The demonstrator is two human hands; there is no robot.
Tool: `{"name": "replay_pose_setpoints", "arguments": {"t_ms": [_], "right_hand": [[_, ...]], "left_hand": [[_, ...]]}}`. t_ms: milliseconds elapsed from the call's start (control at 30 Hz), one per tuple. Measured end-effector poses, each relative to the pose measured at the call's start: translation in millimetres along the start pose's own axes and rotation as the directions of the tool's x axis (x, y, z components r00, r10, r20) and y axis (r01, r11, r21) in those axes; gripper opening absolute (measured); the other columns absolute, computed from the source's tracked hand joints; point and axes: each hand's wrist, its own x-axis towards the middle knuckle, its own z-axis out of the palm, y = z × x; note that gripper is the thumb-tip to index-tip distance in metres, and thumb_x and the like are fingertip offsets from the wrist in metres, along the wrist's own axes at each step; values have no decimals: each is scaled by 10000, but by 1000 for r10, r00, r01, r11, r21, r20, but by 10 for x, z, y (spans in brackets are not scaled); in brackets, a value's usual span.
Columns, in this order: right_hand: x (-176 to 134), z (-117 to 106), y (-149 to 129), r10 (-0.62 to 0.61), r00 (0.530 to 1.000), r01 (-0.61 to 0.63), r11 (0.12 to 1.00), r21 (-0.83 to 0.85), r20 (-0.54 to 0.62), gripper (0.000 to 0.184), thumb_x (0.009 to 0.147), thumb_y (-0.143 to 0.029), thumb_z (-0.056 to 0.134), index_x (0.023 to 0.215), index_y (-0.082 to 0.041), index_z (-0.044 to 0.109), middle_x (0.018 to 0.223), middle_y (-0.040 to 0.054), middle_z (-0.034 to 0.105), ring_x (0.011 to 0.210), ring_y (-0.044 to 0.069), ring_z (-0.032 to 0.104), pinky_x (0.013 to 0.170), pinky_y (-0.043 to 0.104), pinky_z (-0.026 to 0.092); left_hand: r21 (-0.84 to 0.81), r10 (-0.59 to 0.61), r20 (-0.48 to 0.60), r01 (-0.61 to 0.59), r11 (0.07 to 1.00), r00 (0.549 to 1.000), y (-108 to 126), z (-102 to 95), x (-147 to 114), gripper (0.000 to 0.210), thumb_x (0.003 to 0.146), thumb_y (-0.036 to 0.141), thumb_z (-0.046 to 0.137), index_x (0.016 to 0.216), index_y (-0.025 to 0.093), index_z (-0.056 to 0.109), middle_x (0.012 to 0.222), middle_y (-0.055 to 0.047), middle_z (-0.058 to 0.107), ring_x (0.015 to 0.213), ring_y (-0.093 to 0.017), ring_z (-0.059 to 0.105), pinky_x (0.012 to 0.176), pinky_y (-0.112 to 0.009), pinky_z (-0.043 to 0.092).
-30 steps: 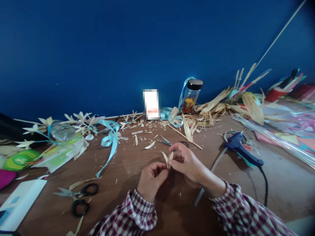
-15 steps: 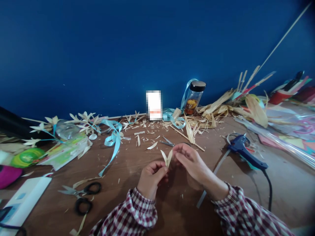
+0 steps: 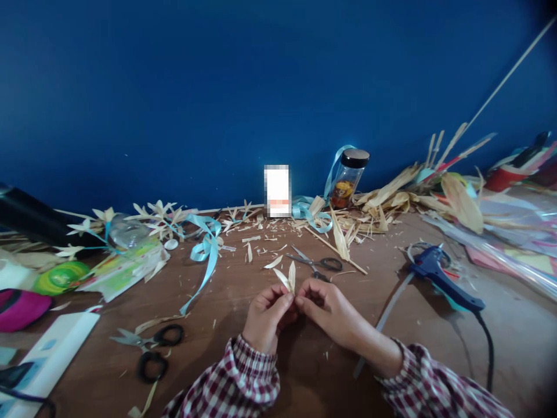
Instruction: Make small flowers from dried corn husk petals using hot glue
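My left hand [image 3: 268,313] is closed, pinching two pale, pointed corn husk pieces [image 3: 291,278] between thumb and fingers. They stand up from the grip in a narrow V. Right beside it, my right hand [image 3: 327,306] has its thumb and fingertips pressed together near the base of the husk pieces; whatever is between those fingertips is hidden. Just beyond the hands lie scissors [image 3: 331,264] with dark handles. Another pair of black-handled scissors [image 3: 152,362] rests on the brown table [image 3: 209,371] to the left.
On the right lies a blue glue gun [image 3: 444,278] with its cord. Dried husks [image 3: 391,194] and a lidded jar [image 3: 348,180] stand along the wall. Left are husk flowers [image 3: 163,215], light-blue ribbon [image 3: 208,249], a power strip [image 3: 65,348] and a dark cylinder [image 3: 39,217].
My right hand has come down and left, from the husk tips to the base beside my left fingers. The husk V looks narrower. The view has shifted slightly, uncovering the far scissors' handles.
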Motion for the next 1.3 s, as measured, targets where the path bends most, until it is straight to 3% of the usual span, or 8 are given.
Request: {"name": "replay_pose_setpoints", "arguments": {"t_ms": [167, 300, 667, 867, 1000, 1100, 1200, 1300], "right_hand": [[22, -34, 35, 11, 996, -6, 998, 63, -87, 120, 815, -289, 517, 756, -186, 536, 628, -21, 520, 573, 112, 454, 521, 220, 344], [24, -41, 2, 71, 989, -35, 964, 264, -128, 89, 816, -252, 447, 774, -201, 507, 647, -21, 518, 556, 106, 457, 512, 217, 353], [82, -445, -120, 129, 911, 214, 662, 719, -391, 150, 771, -255, 426, 649, -216, 348, 518, -77, 266, 423, 84, 259, 402, 200, 258], [28, -589, -148, 55, 844, 296, 783, 548, -534, 284, 825, -351, 484, 607, -206, 374, 510, -72, 309, 413, 77, 259, 389, 200, 226], [-38, -410, -190, -69, 947, 134, 973, 189, -315, 136, 825, -329, 528, 890, -213, 557, 715, -11, 545, 512, 91, 417, 470, 211, 331], [-50, -228, -200, -118, 989, 119, 993, 11, -94, 219, 824, -269, 529, 1037, -227, 557, 769, 2, 585, 611, 121, 497, 575, 235, 401], [-33, -125, -158, -139, 990, 139, 990, 13, 8, 115, 833, -262, 513, 882, -204, 600, 744, 4, 586, 654, 131, 515, 617, 244, 409], [-12, -130, -77, -91, 995, 92, 995, 24, -43, 219, 852, -320, 485, 709, -183, 577, 611, -15, 524, 564, 116, 470, 534, 227, 373]], "left_hand": [[37, 18, -51, -16, 999, 999, 8, 3, 11, 314, 485, 302, 794, 644, 144, 574, 502, 58, 536, 473, -61, 503, 438, -156, 444], [40, 20, -41, -18, 999, 999, 13, 12, 1, 309, 484, 295, 788, 642, 139, 574, 510, 57, 536, 453, -55, 494, 424, -156, 438], [-11, 39, -48, -40, 999, 998, 45, -37, 68, 303, 501, 281, 787, 653, 137, 569, 464, 53, 546, 418, -45, 499, 421, -142, 441], [-14, 55, -30, -55, 998, 998, 54, -45, 61, 322, 496, 311, 789, 644, 143, 557, 454, 60, 537, 410, -41, 488, 415, -139, 432], [-42, 8, 69, -5, 999, 998, 45, -10, 9, 328, 472, 290, 805, 620, 150, 548, 470, 62, 542, 406, -43, 486, 396, -141, 429], [-53, -28, 150, 36, 998, 988, 32, -7, -21, 301, 494, 256, 807, 630, 148, 561, 500, 54, 554, 417, -45, 494, 400, -150, 446], [-70, -46, 217, 63, 996, 975, 22, -21, -36, 280, 513, 243, 805, 632, 143, 572, 500, 46, 552, 420, -47, 489, 403, -156, 457], [-90, -43, 277, 70, 993, 960, 18, -30, -55, 256, 529, 233, 798, 625, 144, 579, 490, 43, 545, 419, -45, 477, 397, -149, 447]]}}
